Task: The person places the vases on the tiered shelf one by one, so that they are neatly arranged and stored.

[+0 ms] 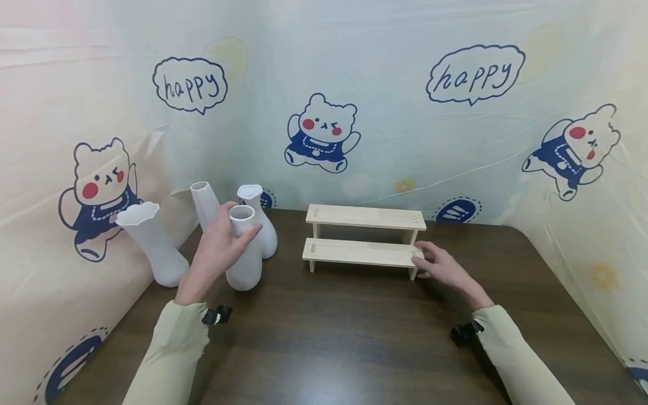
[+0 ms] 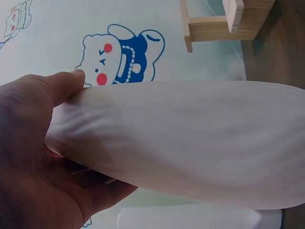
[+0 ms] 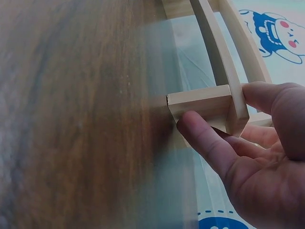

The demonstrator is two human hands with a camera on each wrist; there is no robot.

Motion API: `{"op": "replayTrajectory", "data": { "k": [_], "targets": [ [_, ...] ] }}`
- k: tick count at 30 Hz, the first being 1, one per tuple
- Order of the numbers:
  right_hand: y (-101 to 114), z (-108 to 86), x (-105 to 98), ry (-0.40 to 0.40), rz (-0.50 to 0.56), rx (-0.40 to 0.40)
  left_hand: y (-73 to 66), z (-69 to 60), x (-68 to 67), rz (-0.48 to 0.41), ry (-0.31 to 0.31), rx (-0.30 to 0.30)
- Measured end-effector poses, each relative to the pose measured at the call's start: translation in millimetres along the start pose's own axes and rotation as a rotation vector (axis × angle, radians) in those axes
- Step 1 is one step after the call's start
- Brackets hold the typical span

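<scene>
Blue-tinged backdrop [image 1: 385,107], printed with bears, behind a dark brown table [image 1: 344,337] bearing a two-tier pale wooden stand [image 1: 361,252] at far centre. White vases, four, at left: fluted vase [image 1: 154,244] farthest left, narrow vase [image 1: 204,203] and pinched-neck vase [image 1: 267,233] on the far side, round-mouthed vase [image 1: 244,270] nearer. Hands, two: left hand [image 1: 216,243] gripping the round-mouthed vase's upper part, table contact uncertain; right hand [image 1: 445,267] pinching the stand's lower tier at its right end.
</scene>
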State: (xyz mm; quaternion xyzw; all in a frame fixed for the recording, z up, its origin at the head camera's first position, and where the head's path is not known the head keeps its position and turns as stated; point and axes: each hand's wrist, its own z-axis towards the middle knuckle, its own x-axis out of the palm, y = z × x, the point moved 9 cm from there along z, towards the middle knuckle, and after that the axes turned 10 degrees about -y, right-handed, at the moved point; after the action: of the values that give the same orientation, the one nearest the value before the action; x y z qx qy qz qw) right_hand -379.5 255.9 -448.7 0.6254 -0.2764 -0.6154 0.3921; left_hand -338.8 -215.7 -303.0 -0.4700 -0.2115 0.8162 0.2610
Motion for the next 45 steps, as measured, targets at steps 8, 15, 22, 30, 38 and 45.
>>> {"op": "replayTrajectory", "data": {
  "k": [8,15,22,30,38,45],
  "targets": [
    [-3.0,0.2,-3.7,0.0,0.005,0.016,-17.4,1.3,3.9,-0.016,-0.003,0.031],
    [-3.0,1.2,-4.6,-0.004,0.012,0.012,-36.8,5.1,0.5,-0.031,-0.041,0.041],
    [-1.7,1.8,-3.2,-0.006,0.017,0.012,-52.6,10.4,6.1,-0.029,-0.052,0.039],
    [1.0,-1.6,-2.5,0.003,0.023,0.027,-60.7,10.6,15.3,-0.059,-0.04,0.016],
    [0.1,-1.5,-4.4,0.003,0.005,0.038,-72.9,13.9,15.0,-0.145,-0.092,0.016],
    [5.3,-2.3,0.1,0.014,0.036,0.029,-78.2,15.9,20.4,-0.241,-0.076,-0.034]
  ]
}}
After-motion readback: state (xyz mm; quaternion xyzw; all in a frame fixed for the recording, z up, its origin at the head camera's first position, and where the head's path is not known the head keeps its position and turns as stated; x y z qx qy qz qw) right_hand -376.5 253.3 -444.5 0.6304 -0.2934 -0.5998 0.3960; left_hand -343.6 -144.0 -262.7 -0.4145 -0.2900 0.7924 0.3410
